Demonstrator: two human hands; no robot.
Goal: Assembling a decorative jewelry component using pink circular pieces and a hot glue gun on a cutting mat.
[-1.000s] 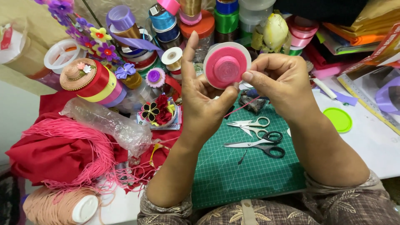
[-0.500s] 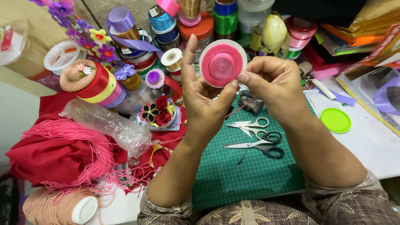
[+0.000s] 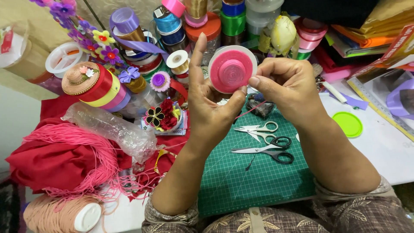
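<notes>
A round pink spool of ribbon [image 3: 232, 69] with a white rim is held up over the table. My left hand [image 3: 211, 103] pinches it from below with thumb and fingers, the forefinger pointing up. My right hand [image 3: 286, 84] grips its right edge with curled fingers. A thin pink strand runs down from the spool between my hands. Below them lies a green cutting mat [image 3: 254, 177].
Black-handled scissors [image 3: 269, 151] and small silver snips [image 3: 258, 128] lie on the mat. Many ribbon rolls [image 3: 172, 30] stand at the back. Red cloth and pink cord [image 3: 64, 164] sit left, a green lid [image 3: 348, 124] right, a cord spool [image 3: 60, 215] at bottom left.
Both hands and the pink spool have shifted slightly left and up; the grip is the same.
</notes>
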